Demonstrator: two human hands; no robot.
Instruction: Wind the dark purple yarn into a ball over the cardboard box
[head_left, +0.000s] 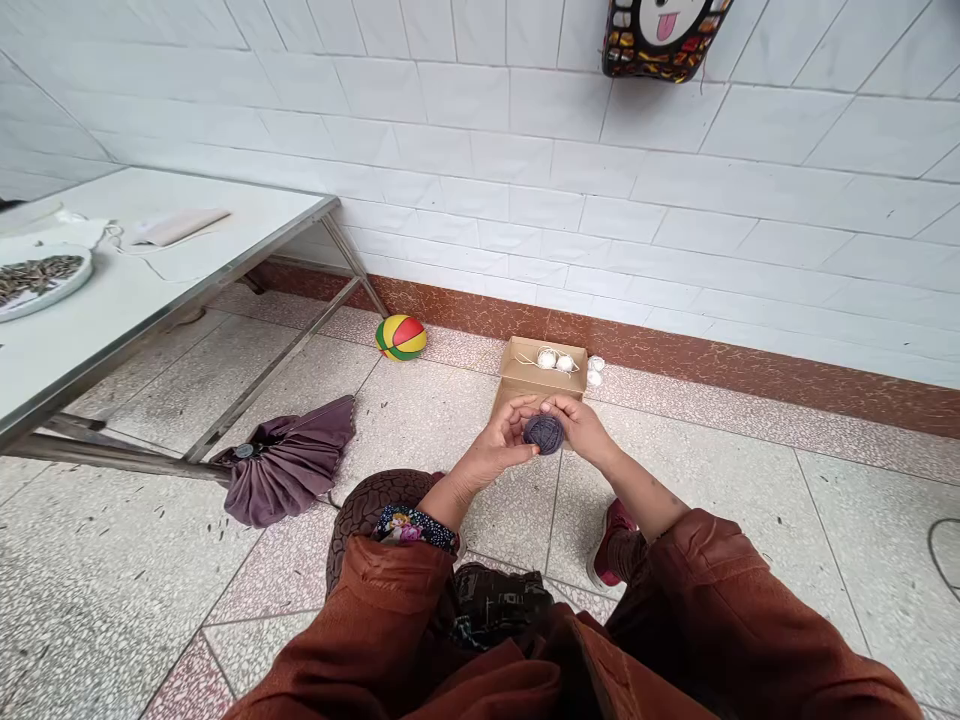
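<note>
A small ball of dark purple-grey yarn [544,434] is held between my two hands over the floor. My left hand [501,440] curves round its left side, with the thumb under it and the fingers at its top. At the upper right, my right hand [576,424] has its fingers bent in a pinch against the ball; any strand between them is too small to make out. Just beyond the hands lies an open cardboard box [517,385], partly hidden by them. Inside the box are white yarn balls [547,358] with loose ends.
Small white balls [595,370] lie right of the box by the tiled wall. A striped ball [401,338] and a purple cloth bag [292,460] are on the floor to the left. A metal-framed table [247,225] bears a plate [82,275]. A patterned basket [652,55] hangs above.
</note>
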